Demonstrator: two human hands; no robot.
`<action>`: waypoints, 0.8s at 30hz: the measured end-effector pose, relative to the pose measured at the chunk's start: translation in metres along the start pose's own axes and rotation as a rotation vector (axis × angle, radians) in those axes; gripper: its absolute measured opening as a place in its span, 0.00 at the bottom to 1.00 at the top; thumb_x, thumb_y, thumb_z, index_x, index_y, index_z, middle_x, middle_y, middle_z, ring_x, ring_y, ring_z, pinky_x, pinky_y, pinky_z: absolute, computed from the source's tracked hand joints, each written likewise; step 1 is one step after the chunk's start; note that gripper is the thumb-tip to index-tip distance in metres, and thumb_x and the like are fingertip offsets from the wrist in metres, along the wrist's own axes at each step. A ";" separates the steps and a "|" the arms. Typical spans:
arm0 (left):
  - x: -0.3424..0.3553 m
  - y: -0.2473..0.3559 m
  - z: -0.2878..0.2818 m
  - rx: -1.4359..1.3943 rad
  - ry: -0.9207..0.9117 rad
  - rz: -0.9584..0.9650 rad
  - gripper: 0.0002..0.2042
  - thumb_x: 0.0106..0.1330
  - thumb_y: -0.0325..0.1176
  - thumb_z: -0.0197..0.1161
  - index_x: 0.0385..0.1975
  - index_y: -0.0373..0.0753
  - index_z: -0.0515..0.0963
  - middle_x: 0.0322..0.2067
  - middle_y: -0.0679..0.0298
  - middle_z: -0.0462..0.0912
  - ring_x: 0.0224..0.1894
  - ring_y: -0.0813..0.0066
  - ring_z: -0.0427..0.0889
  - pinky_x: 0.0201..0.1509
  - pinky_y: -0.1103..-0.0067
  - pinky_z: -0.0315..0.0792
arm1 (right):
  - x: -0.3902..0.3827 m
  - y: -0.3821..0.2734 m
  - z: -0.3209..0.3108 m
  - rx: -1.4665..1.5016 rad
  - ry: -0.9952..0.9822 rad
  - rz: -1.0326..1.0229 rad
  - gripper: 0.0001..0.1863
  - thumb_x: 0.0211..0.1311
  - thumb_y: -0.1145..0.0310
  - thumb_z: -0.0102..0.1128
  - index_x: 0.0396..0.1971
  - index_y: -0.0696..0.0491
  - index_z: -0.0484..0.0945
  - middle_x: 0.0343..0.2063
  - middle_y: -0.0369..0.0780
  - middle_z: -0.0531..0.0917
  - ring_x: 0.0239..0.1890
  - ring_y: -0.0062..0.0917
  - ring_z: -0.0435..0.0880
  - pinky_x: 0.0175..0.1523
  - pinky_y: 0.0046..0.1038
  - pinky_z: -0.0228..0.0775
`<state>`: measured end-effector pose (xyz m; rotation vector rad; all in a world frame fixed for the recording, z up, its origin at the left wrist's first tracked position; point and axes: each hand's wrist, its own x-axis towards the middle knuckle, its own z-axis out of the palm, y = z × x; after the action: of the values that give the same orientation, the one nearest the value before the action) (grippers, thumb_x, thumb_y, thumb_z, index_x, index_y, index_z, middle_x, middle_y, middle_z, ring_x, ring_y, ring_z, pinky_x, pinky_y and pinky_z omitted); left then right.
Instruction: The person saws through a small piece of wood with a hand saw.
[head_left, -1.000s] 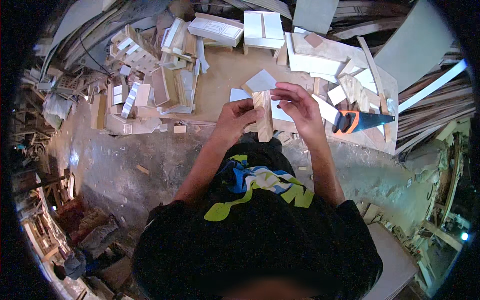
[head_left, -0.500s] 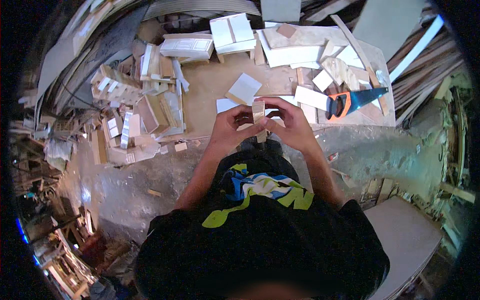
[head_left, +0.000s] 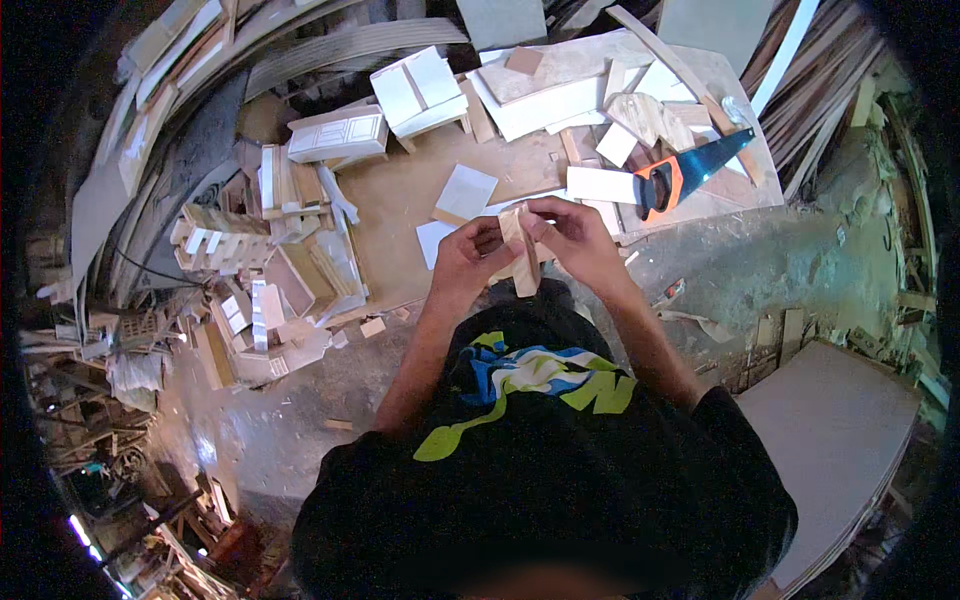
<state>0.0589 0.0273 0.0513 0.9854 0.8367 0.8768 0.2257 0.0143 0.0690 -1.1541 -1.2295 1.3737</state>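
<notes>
Your hands (head_left: 465, 265) are gripping, partly hiding, a pale oblong wooden block (head_left: 524, 272). White rectangular panels (head_left: 466, 190) are cluttering the brown table (head_left: 395, 230).

floor (head_left: 290, 410): grey, scrap-littered | worktable (head_left: 395, 205): brown top | upper right: timber strips (head_left: 833, 95) | lower left: bright light (head_left: 84, 535)

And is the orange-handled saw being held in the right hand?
No, the saw lies on the cluttered table, while the right hand holds a wooden block.
</notes>
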 end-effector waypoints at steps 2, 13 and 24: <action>0.005 0.002 0.001 -0.006 0.057 -0.144 0.16 0.53 0.25 0.62 0.42 0.27 0.70 0.37 0.58 0.76 0.38 0.76 0.76 0.43 0.82 0.72 | 0.002 -0.004 -0.001 0.136 0.078 0.137 0.11 0.55 0.72 0.57 0.38 0.61 0.74 0.33 0.38 0.79 0.37 0.19 0.76 0.43 0.22 0.69; 0.040 -0.031 0.021 0.456 0.104 0.079 0.14 0.53 0.29 0.63 0.37 0.30 0.73 0.31 0.61 0.78 0.31 0.80 0.78 0.36 0.83 0.73 | 0.006 0.069 -0.037 -0.073 0.399 0.119 0.13 0.52 0.70 0.57 0.35 0.64 0.76 0.24 0.41 0.81 0.27 0.20 0.78 0.33 0.21 0.71; 0.119 -0.139 -0.067 1.439 0.042 -0.038 0.14 0.46 0.43 0.63 0.26 0.38 0.77 0.28 0.53 0.78 0.31 0.54 0.77 0.36 0.66 0.71 | -0.029 0.097 -0.097 0.688 0.612 0.247 0.10 0.53 0.72 0.49 0.32 0.62 0.73 0.30 0.41 0.77 0.31 0.25 0.76 0.36 0.24 0.69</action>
<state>0.0791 0.1157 -0.1208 2.1549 1.5461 0.1226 0.3212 -0.0092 -0.0316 -1.1090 -0.1517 1.3168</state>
